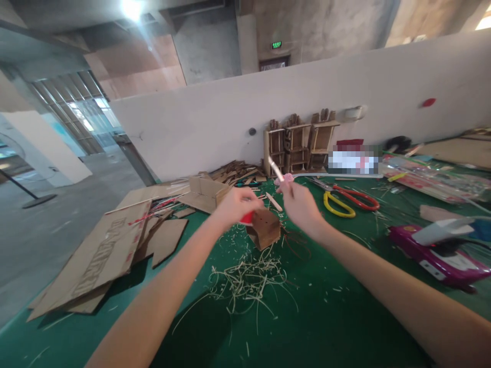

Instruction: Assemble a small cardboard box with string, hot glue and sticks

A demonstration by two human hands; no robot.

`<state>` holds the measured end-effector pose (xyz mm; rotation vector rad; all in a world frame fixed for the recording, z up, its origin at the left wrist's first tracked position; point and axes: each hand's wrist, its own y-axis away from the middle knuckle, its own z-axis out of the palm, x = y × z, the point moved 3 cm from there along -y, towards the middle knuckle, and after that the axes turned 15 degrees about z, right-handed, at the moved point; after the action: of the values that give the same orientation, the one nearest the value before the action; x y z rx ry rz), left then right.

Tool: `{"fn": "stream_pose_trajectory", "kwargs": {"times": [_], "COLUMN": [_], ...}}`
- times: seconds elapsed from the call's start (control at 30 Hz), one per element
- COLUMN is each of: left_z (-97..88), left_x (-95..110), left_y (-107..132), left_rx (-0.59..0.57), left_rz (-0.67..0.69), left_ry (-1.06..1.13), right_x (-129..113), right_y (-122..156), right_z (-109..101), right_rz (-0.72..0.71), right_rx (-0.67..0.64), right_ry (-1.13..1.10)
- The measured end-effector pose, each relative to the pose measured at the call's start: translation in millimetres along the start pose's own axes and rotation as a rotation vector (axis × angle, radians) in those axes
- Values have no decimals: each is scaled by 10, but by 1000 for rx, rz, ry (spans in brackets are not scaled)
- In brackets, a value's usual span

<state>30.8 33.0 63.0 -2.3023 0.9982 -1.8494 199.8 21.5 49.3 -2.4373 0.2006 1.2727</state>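
My left hand (236,204) is closed around a small red object (247,218), held just above a small brown cardboard model (265,228) on the green table (314,317). My right hand (301,204) is pinched on a thin pale stick (276,170) with a pink piece (286,179) at the fingers; the stick points up and to the left. The two hands are close together over the cardboard model. A heap of pale thin shavings (245,278) lies on the mat in front of them.
Flat cardboard sheets (99,255) lie at the left edge. Scissors with yellow and red handles (345,200) lie at the right, a purple glue gun (437,253) farther right. Small cardboard chair models (297,143) stand against the white wall.
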Motion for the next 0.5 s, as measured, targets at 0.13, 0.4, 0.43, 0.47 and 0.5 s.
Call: {"fn": "stream_pose_trajectory", "kwargs": {"times": [0.13, 0.4, 0.43, 0.47, 0.5], "left_z": [156, -326, -365, -396, -425], "left_x": [259, 325, 293, 263, 238], "left_y": [15, -89, -92, -93, -94], "left_rx": [3, 271, 262, 239, 210], "left_rz": [105, 36, 17, 0, -10], "left_ry": [-34, -63, -63, -73, -98], "right_x": [-37, -70, -68, -60, -50], "right_y": [-53, 128, 125, 119, 113], "right_z": [-131, -106, -106, -105, -104], "right_rz": [-75, -106, -104, -97, -88], "right_rx": [89, -43, -42, -41, -42], "right_ry": [14, -100, -100, -96, -88]}}
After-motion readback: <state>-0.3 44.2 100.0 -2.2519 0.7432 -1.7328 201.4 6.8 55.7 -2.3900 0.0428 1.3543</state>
